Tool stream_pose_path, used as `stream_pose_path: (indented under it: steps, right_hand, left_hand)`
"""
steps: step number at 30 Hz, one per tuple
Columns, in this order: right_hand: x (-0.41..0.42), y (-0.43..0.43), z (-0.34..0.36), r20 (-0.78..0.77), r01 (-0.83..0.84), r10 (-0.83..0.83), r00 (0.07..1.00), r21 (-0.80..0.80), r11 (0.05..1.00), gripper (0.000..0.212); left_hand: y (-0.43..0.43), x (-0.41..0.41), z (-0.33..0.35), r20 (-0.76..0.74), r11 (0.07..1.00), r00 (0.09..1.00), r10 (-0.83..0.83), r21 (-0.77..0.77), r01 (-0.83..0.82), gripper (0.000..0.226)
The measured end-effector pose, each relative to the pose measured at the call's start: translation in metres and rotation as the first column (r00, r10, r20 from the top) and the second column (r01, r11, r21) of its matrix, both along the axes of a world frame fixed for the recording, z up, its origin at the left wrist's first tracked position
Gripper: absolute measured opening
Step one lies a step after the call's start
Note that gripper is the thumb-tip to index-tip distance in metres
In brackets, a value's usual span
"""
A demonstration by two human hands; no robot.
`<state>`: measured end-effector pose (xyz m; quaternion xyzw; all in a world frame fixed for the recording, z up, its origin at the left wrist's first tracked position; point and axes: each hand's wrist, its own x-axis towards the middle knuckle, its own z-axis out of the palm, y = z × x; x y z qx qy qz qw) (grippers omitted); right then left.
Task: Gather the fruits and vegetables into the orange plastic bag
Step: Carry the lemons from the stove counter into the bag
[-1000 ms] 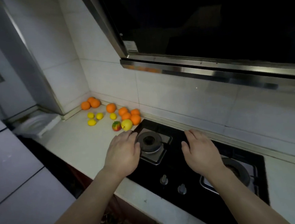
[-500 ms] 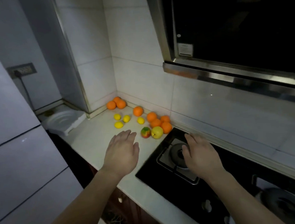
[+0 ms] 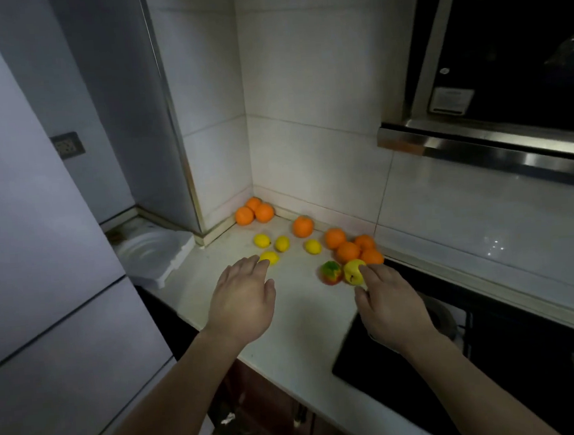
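Now, left hand (image 3: 242,299): palm down above the counter (image 3: 301,326), fingers straight and close together, thumb out to the side; holds nothing. Fingertips overlap the front edge of the near lemon (image 3: 271,257); contact cannot be told.
Right hand (image 3: 392,303): palm down, fingers loosely bent and a little spread, nothing gripped. Index tip lies over the right edge of the yellow apple (image 3: 351,270), thumb tip just below that fruit; whether either touches it cannot be told.
Yellow apple: on the counter, touching the red-green apple (image 3: 331,273) on its left, just beside the far left corner of the hob (image 3: 369,368).
Lemons (image 3: 282,243): four in all, on the counter between the hands and the wall; three spaced in a loose row, the near lemon in front of them.
Corner oranges (image 3: 244,216): three bunched and touching, in the wall corner.
Lone orange (image 3: 302,226): by the back wall, between the corner group and the cluster.
Orange cluster (image 3: 348,251): four packed together just behind the two apples, along the back wall.
Hob: black glass, set in the counter, under the right wrist; a burner shows partly behind that hand.
Hood (image 3: 479,144): dark, steel lower edge, upper right.
Fridge (image 3: 40,236): pale door, fills the left.
Foam tray (image 3: 154,255): white, between fridge and counter.
Socket (image 3: 67,145): on the wall above the tray.
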<state>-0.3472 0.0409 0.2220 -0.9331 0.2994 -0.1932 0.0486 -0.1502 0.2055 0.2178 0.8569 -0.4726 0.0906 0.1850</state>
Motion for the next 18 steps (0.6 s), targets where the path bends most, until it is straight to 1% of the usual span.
stream_pose_path:
  steps: [4,8,14,18]
  right_hand:
    - [0.028,-0.013,-0.008,-0.038,-0.033,0.033,0.999,0.008,0.999,0.048]
    - [0.059,-0.033,-0.020,-0.053,-0.020,0.023,0.998,0.047,0.999,0.050]
    - [0.119,-0.079,-0.052,-0.109,0.009,0.005,0.994,0.130,0.991,0.060]
    - [0.163,-0.112,-0.068,-0.142,0.013,0.011,0.990,0.167,0.986,0.050]
  left_hand:
    - [-0.010,0.027,-0.010,-0.024,1.000,1.000,-0.011,0.003,0.011,0.062]
    - [-0.029,0.055,-0.021,-0.036,1.000,0.999,-0.027,0.015,0.028,0.062]
    - [-0.075,0.113,-0.047,-0.074,0.996,0.997,-0.034,0.074,0.040,0.054]
    - [-0.114,0.149,-0.069,-0.109,0.992,0.993,-0.051,0.106,0.063,0.051]
